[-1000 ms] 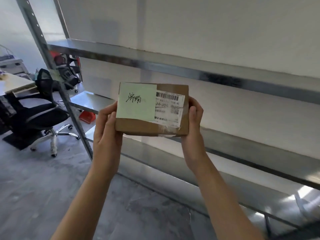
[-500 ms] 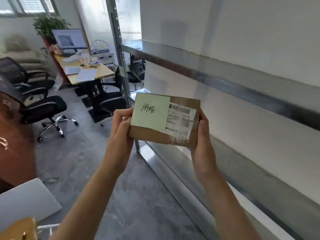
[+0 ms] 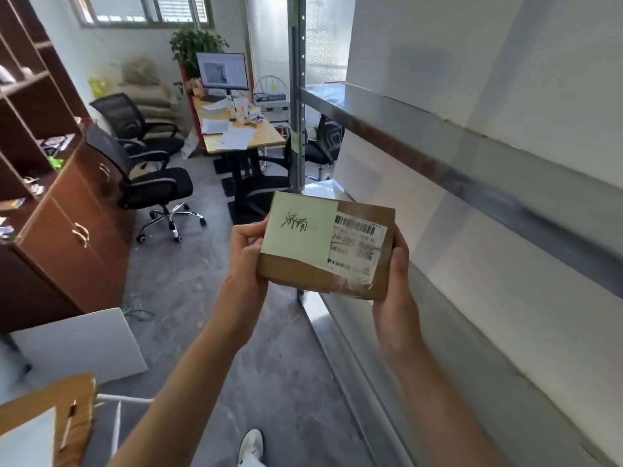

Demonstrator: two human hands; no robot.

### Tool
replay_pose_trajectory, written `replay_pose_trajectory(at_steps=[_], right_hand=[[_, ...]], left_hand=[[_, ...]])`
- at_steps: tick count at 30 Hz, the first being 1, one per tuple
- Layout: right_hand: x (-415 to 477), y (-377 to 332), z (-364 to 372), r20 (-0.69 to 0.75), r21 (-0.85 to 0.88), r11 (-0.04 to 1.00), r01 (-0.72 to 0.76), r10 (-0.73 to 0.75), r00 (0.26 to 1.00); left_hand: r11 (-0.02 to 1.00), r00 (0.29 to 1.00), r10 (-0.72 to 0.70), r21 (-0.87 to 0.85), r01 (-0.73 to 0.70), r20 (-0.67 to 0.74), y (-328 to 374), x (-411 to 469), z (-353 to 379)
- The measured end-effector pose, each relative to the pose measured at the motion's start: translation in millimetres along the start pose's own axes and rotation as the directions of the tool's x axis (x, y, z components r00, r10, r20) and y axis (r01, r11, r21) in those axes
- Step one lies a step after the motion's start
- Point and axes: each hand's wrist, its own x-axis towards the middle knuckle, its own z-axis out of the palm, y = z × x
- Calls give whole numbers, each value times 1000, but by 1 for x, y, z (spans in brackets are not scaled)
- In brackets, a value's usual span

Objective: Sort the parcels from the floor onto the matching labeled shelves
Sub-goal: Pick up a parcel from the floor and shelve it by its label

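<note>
A small brown cardboard parcel is held up in front of me, carrying a pale green note with handwritten characters and a white barcode label. My left hand grips its left end and my right hand grips its right end. The metal shelf rack runs along my right, its upright post just behind the parcel. A small green tag is stuck on that post; its writing is too small to read.
A brown cabinet stands at left, office chairs and a desk with a monitor ahead. A white board and an open carton lie at lower left. My white shoe is on the grey floor.
My view has swung left from facing the rack to looking down the room along it. Both hands still hold the parcel, which sits slightly lower and further right in view.
</note>
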Motion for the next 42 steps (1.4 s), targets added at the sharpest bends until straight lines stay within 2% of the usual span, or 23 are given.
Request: replay_pose_trajectory(at_steps=[9, 19, 27, 36, 42], right_hand=[[65, 37, 34, 58, -28, 999, -44, 46, 997], [167, 94, 120, 111, -58, 994, -90, 96, 989], [250, 144, 173, 95, -113, 987, -115, 126, 987], [331, 184, 175, 72, -73, 982, -175, 180, 981], [398, 207, 166, 116, -49, 981, -185, 190, 975]], left_hand=[[999, 995, -18, -35, 14, -96, -13, 57, -41], [997, 980, -50, -58, 40, -190, -16, 161, -129], [996, 973, -71, -68, 58, -220, -20, 247, -188], [994, 968, -107, -29, 103, -226, -43, 334, -195], [998, 960, -61, 9, 66, -275, -61, 395, -187]])
